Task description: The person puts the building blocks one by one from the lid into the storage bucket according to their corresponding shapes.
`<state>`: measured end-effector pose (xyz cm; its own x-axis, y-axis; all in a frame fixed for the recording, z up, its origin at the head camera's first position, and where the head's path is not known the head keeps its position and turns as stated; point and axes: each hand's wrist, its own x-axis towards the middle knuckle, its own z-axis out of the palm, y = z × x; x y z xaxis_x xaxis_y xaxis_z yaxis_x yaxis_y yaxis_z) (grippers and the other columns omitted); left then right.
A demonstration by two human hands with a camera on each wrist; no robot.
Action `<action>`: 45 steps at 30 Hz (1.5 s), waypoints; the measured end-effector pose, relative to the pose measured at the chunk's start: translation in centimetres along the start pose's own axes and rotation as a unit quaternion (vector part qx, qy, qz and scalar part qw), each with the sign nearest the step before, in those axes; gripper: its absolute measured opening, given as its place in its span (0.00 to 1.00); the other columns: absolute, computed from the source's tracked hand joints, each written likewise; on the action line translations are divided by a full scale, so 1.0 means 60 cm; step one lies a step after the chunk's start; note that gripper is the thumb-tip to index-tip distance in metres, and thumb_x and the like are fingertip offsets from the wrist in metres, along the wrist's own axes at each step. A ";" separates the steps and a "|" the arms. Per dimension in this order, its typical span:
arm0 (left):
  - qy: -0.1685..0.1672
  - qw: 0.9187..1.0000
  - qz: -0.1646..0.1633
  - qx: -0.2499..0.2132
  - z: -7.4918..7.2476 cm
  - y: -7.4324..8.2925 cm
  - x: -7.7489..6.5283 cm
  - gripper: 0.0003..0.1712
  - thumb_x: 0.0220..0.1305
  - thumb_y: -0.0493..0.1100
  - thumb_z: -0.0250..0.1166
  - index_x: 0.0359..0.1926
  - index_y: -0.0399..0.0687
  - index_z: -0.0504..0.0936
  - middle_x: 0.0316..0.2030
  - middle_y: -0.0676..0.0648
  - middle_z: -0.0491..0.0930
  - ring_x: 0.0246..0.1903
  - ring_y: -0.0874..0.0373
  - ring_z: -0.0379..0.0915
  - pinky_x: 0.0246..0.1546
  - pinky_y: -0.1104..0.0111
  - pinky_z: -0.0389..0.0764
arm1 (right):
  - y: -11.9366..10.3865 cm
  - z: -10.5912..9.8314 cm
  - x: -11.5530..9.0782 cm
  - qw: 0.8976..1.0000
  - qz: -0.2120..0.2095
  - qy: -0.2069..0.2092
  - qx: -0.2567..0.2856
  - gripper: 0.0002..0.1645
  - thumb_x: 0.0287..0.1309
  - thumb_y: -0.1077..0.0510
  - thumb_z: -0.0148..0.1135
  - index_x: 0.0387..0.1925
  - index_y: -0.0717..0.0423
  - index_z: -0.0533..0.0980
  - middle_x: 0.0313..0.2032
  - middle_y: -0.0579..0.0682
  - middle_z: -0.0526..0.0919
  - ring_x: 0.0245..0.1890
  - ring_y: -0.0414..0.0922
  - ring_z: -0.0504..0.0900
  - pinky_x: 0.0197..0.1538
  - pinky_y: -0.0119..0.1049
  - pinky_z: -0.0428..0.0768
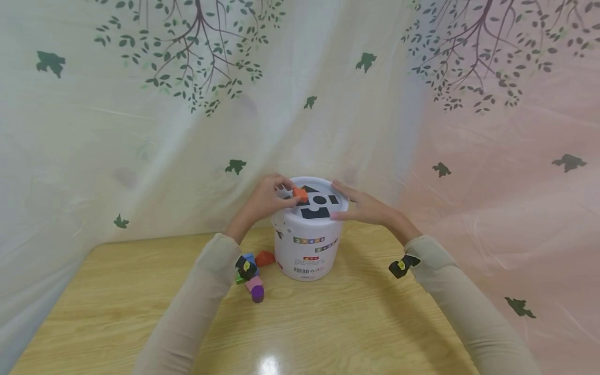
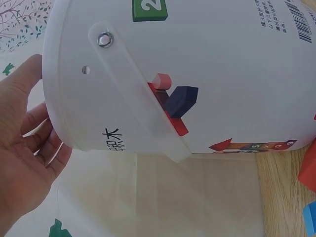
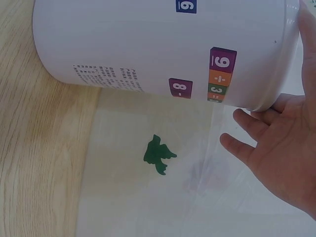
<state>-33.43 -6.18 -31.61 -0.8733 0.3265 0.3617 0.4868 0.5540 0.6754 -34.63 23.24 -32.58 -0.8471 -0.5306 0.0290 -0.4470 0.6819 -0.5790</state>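
A white bucket (image 1: 307, 250) stands upright on the table, its white lid (image 1: 309, 204) cut with several dark shaped holes. Over the lid's left part, my left hand (image 1: 269, 197) pinches a small orange block (image 1: 300, 195) between thumb and fingers. In the left wrist view that hand (image 2: 24, 143) is beside the bucket's rim, and the block is hidden. My right hand (image 1: 365, 204) lies against the lid's right edge, thumb at the front and fingers toward the back. The right wrist view shows this hand (image 3: 281, 133) with its fingers extended at the rim.
Left of the bucket, a red block (image 1: 265, 258), a pink block (image 1: 254, 283) and a purple cylinder (image 1: 258, 294) lie on the wooden table (image 1: 328, 328), with blue and green blocks partly behind the left wrist camera. A printed curtain (image 1: 328, 130) hangs behind the table.
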 end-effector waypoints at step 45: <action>0.029 0.999 -0.007 -0.020 0.007 -0.002 -0.010 0.20 0.65 0.44 0.70 0.56 0.42 0.84 0.51 0.42 0.82 0.55 0.46 0.74 0.54 0.55 0.81 | 0.005 0.001 0.001 1.000 0.002 0.002 0.001 0.64 0.56 0.30 0.68 0.82 0.45 0.44 0.82 0.46 0.41 0.82 0.55 0.42 0.77 0.65 0.48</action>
<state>-32.98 -6.12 -32.16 -0.8802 0.2735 0.3879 0.4745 0.5261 0.7057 -34.82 23.36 -32.83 -0.8503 -0.5254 0.0298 -0.4428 0.6838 -0.5800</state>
